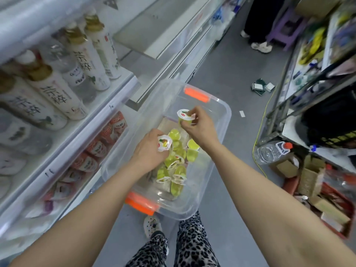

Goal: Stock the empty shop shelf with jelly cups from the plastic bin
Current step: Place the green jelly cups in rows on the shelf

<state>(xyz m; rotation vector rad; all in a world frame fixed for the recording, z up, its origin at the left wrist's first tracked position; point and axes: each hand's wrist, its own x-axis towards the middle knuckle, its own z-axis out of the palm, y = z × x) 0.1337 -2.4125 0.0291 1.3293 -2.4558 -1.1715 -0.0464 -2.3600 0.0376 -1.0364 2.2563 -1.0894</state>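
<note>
In the head view I look down at the see-through plastic bin with orange handles [228, 120], and I tell every place from it.

My left hand [150, 149] is low inside the bin. Its fingers curl round a small yellow-green jelly cup with a white peel-off lid [164, 143]. My right hand [199, 127] is a bit higher, over the far half of the bin. Its thumb and fingertips pinch a second small green jelly cup with a white lid [185, 116] near the rim.

A heap of green jelly cups [176, 166] lies on the bin floor, some on their sides. They look smooth, shiny and a little squashy, with thin flat lids that have a fruit picture.

Past the far end of the bin is the flat pale metal shelf [152, 29]. I see no cups on it. So I think the job has hardly begun: two cups are picked and none is placed, with the heap to go.

To the left of the bin stand tall white plastic bottles with gold caps [86, 60]. Below them, right beside the bin, lie red and white crinkly snack packs [98, 149].
</note>
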